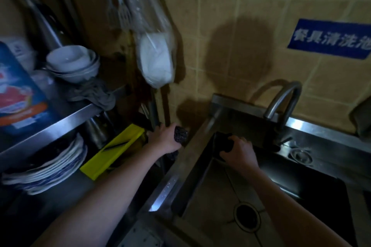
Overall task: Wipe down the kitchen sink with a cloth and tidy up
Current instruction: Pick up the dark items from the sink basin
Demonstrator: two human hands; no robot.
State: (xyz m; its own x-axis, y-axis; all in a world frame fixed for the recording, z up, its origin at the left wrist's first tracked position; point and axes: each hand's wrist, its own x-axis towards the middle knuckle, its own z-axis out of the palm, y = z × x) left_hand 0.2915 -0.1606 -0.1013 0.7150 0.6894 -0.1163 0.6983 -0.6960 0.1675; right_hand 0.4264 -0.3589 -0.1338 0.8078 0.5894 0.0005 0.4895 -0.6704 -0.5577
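Sink (166, 188) holds right hand (239, 152) clutching dark cloth (224, 143); left hand (162, 138) grips scourer (180, 135) outside it

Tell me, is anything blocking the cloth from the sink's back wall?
Nothing visible does. The right hand grips the dark cloth right against the back wall of the sink; the faucet stands off to the right.

head view | worn high, facing forward and down | close over sink (165, 187) corner
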